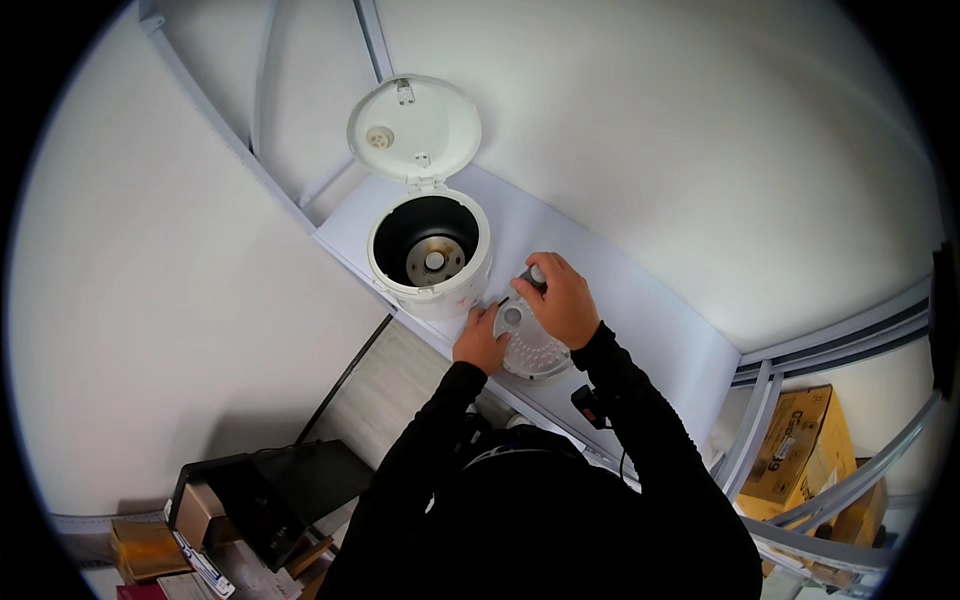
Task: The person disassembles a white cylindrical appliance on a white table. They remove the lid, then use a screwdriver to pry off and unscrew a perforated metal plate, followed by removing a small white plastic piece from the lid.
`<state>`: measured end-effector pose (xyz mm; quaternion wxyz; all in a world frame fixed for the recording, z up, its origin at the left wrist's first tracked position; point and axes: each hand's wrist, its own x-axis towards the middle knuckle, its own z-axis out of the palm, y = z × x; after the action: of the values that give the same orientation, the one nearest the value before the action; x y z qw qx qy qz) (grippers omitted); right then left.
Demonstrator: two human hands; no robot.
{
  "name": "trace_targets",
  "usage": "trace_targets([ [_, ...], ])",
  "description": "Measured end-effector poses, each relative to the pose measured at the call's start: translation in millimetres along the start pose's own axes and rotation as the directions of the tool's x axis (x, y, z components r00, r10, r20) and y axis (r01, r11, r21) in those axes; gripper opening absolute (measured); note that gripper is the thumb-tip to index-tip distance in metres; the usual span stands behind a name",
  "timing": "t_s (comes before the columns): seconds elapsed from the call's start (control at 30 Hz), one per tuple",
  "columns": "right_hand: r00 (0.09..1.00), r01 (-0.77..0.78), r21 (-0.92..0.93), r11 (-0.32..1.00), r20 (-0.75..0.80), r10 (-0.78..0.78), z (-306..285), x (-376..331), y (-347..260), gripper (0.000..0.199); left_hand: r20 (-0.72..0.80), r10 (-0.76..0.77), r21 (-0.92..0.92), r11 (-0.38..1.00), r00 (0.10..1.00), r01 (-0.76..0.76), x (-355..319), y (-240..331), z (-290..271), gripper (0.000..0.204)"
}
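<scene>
A white rice cooker stands on the table with its round lid swung up and back. Its dark inside is bare of a pot, and a metal heating plate shows at the bottom. Just right of the cooker's base, a pale round plate with many small holes lies on the table near its front edge. My left hand grips the plate's left rim, thumb on top. Above its far rim my right hand is closed round a grey-handled tool; its thin end points toward my left fingertips.
The narrow white table runs diagonally beside a pale wall. A small black device with a cord sits by my right forearm. Cardboard boxes stand low at the right behind metal frame bars. A black open case and papers lie at lower left.
</scene>
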<state>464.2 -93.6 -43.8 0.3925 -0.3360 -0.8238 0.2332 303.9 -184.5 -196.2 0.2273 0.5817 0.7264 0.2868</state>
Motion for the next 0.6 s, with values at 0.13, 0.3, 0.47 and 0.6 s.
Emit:
trace_targets([
  [0.13,0.996,-0.080,0.041,0.996,0.049,0.078,-2.8,1.4,-3.6,0.032,0.005,-0.026,0.009,1.000,1.000,0.026,-0.9,3.1,-1.0,0.070],
  [0.3,1.000,-0.014,0.024,1.000,0.017,0.013,-2.9,4.8,0.4,0.030,-0.018,-0.018,0.019,1.000,1.000,0.018,0.1,-1.8,3.2,0.070],
  [0.47,0.999,-0.005,0.026,1.000,0.033,0.004,-4.2,6.4,0.7,0.029,-0.011,-0.037,0.020,0.999,0.999,0.037,0.7,-0.8,2.9,0.070],
  [0.6,0.999,-0.004,0.039,0.999,0.043,0.002,-1.8,6.7,2.2,0.029,-0.022,-0.032,0.018,0.999,0.999,0.032,-0.9,1.8,1.9,0.071],
])
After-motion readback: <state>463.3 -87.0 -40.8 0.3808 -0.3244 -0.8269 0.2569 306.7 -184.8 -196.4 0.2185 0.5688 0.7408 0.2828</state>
